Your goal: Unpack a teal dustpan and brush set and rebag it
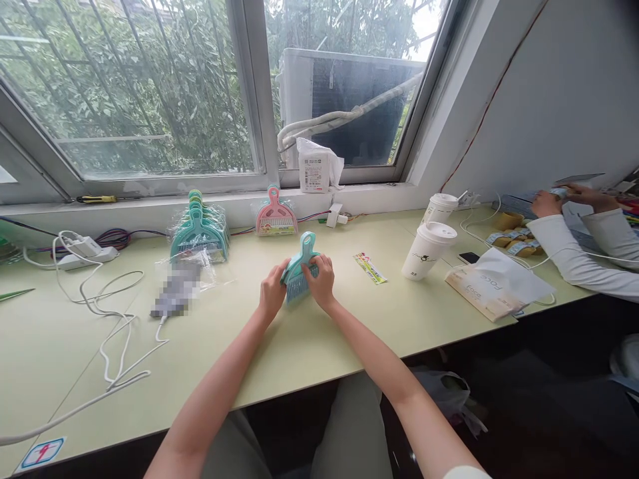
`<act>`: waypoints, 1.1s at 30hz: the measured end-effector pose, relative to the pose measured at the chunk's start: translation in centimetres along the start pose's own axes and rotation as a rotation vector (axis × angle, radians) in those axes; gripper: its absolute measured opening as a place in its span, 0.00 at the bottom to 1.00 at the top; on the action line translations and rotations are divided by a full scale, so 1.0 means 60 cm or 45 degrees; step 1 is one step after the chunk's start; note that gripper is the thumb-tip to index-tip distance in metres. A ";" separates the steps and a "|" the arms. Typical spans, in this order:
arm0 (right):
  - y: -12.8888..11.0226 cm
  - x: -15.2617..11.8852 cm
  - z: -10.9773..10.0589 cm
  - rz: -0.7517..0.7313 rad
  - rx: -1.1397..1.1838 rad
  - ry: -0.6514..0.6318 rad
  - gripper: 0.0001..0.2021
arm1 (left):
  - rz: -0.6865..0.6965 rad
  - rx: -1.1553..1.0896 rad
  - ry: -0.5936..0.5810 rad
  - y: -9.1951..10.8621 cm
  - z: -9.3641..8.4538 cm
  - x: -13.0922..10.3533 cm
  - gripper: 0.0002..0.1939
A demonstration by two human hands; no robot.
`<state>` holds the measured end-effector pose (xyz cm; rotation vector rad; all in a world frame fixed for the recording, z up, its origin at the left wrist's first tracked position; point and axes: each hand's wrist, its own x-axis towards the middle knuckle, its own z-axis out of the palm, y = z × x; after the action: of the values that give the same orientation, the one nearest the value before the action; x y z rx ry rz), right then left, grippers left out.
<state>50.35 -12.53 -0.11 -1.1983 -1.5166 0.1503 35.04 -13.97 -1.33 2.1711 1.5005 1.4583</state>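
holding, both hands: one teal brush-and-dustpan set [308, 245], handle up and slightly tilted, pale bristles facing the wearer, at the middle of the pale green table [210, 372], near its front edge. left hand [272, 291]: closed around the set's left edge. right hand [321, 279]: closed on its right side, thumb across the front; contact of the hidden fingers, cannot tell.

beside, to the right: one printed label strip [370, 268], flat and apart from the hands. behind, to the left: one row of wrapped sets [200, 233], mostly teal, handles up. behind, near the sill: one pink set [276, 214], upright.

further right: two lidded white cups [428, 253], one behind the other; one paper packet [486, 285]; one dark phone [468, 257]. far right: a co-worker's white sleeves [569, 256], hands raised around an item too small to tell. left: one blurred-out device [177, 289], cable attached.
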 end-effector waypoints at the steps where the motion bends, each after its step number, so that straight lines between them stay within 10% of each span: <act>1: 0.000 0.000 0.000 -0.001 0.005 -0.001 0.11 | 0.001 0.019 0.004 0.000 -0.001 0.000 0.32; 24: 0.010 0.007 -0.005 -0.057 -0.058 -0.023 0.11 | -0.066 0.222 0.243 -0.038 -0.029 0.019 0.17; 33: 0.091 0.046 -0.024 0.252 -0.368 -0.005 0.11 | -0.450 0.156 0.452 -0.076 -0.041 0.039 0.20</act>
<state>55.12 -8.61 -1.38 -1.5799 -1.4542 0.0656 30.29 -10.86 -1.17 1.6409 2.0107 1.7179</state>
